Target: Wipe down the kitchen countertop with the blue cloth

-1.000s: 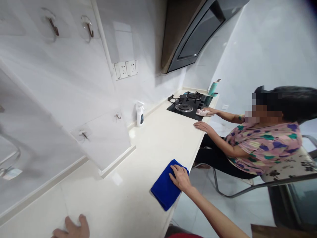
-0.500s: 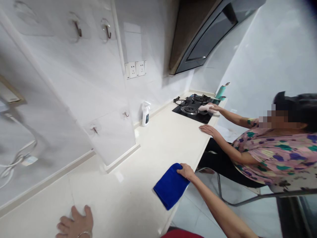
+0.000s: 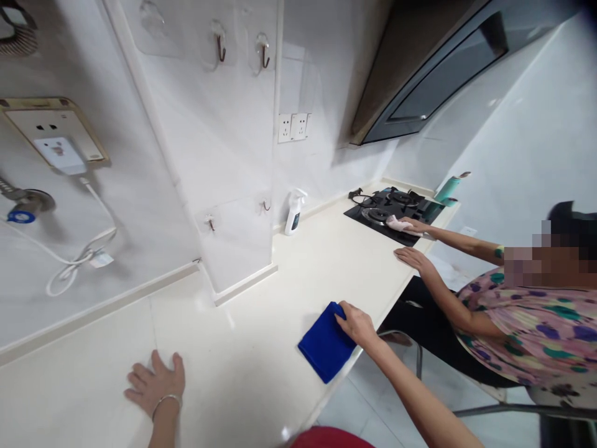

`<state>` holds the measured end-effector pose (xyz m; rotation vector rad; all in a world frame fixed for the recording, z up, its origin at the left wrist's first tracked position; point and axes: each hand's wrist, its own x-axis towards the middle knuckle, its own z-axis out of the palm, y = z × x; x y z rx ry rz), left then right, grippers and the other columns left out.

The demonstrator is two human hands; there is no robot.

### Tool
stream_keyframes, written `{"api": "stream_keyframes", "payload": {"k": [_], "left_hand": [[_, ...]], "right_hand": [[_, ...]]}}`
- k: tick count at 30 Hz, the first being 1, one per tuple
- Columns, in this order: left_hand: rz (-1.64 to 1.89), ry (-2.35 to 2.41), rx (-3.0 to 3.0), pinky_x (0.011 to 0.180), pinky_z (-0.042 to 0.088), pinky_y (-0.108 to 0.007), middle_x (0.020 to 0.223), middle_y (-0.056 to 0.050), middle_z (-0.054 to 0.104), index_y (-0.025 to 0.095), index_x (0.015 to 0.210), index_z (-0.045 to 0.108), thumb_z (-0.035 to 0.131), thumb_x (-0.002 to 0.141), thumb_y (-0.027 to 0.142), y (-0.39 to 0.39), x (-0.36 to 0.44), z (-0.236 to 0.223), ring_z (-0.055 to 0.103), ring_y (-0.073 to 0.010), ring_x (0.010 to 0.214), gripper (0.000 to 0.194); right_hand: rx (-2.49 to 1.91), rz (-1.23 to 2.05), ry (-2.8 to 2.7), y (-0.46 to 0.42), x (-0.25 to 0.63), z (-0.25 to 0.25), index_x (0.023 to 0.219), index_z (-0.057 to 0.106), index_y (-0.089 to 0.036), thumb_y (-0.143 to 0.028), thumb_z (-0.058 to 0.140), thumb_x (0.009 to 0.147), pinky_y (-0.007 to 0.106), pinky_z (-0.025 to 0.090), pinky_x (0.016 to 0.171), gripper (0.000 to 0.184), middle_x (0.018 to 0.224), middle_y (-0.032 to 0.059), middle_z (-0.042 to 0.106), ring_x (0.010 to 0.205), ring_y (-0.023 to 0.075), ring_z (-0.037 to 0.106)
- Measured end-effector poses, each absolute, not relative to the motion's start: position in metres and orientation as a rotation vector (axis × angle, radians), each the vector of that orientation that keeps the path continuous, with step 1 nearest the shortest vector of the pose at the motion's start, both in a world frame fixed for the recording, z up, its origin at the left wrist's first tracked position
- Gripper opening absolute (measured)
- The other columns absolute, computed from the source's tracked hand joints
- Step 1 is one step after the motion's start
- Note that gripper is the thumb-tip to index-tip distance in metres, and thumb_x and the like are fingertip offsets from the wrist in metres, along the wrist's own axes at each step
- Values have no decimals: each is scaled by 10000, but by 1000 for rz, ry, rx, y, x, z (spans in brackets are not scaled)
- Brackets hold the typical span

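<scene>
My right hand (image 3: 358, 322) grips the upper right corner of a folded blue cloth (image 3: 326, 345). The cloth lies flat on the pale countertop (image 3: 237, 373), close to its front edge. At the lower left, my left hand (image 3: 156, 382) rests palm down on the countertop with its fingers spread, holding nothing. A thin bracelet circles that wrist. Farther along the counter stands a white spray bottle (image 3: 293, 213), upright against the wall and apart from both hands.
On the right, a seated person (image 3: 527, 317) holds a pale pink cloth (image 3: 398, 224) on the black gas stove (image 3: 368, 216), other hand on the counter. A range hood (image 3: 433, 93) hangs above. A wall column (image 3: 240, 242) juts onto the counter. A charger cable (image 3: 100, 211) dangles left.
My view has turned left, bringing the plugged-in charger into sight. My right hand keeps its hold on the blue cloth. The other person's pink cloth has shifted slightly toward the stove's front.
</scene>
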<state>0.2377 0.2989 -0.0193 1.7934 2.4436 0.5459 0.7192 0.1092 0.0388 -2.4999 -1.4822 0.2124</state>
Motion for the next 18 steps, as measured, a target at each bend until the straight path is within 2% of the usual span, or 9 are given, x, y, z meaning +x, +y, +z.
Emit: {"api": "stream_keyframes", "payload": {"k": [5,7,8,10,11,13,15,18], "left_hand": [[612,2430,1805,1169,105,-635,1550,-291,234,105,1432,417,161,884,613,298,239,-23,130,-419,1485,790],[606,2430,1803,1176,92,-630,1555,-287,228,104,1437,411,175,888,605,297,240,-22,123,-416,1488,780],[594,2434,1799,1177,92,-626,1560,-284,225,107,1440,408,189,891,594,297,241,-21,121,-411,1489,766],[570,2445,1791,1175,105,-623,1573,-276,217,114,1442,407,219,896,571,296,242,-19,123,-403,1491,736],[561,2449,1786,1173,113,-624,1579,-273,214,117,1444,406,228,898,563,296,242,-19,125,-401,1491,727],[549,2448,1782,1170,124,-628,1584,-276,212,117,1451,395,230,904,557,295,243,-18,124,-402,1494,722],[529,2449,1779,1171,129,-630,1582,-282,215,117,1459,383,226,909,553,294,243,-18,120,-403,1499,719],[488,2468,1766,1178,126,-625,1578,-289,226,114,1464,382,225,913,544,294,243,-19,123,-405,1502,716]], "right_hand": [[-2328,391,-1721,92,660,30,1064,603,-239,-405,491,925,282,464,745,243,974,39,697,855,199,649],[-2228,532,-1719,85,650,26,1058,632,-251,-467,426,960,295,498,746,314,917,23,708,815,198,659],[-2199,554,-1666,83,648,24,1097,638,-253,-486,364,984,310,517,767,378,939,29,716,836,204,667],[-2185,448,-1567,80,647,17,1266,596,-232,-488,272,1010,361,522,902,485,1146,71,697,1037,231,651],[-2182,349,-1590,78,647,12,1354,543,-221,-483,272,1012,397,482,1003,509,1289,87,639,1184,247,590],[-2137,174,-1800,76,643,-4,1467,436,-225,-457,331,1003,487,316,1164,530,1504,80,456,1402,278,383],[-2072,76,-2043,74,636,-21,1516,363,-245,-421,385,987,570,177,1203,557,1589,63,313,1476,309,225],[-2115,-72,-2093,84,630,-45,1540,310,-235,-405,405,975,606,115,1197,598,1623,74,212,1500,329,120]]}}
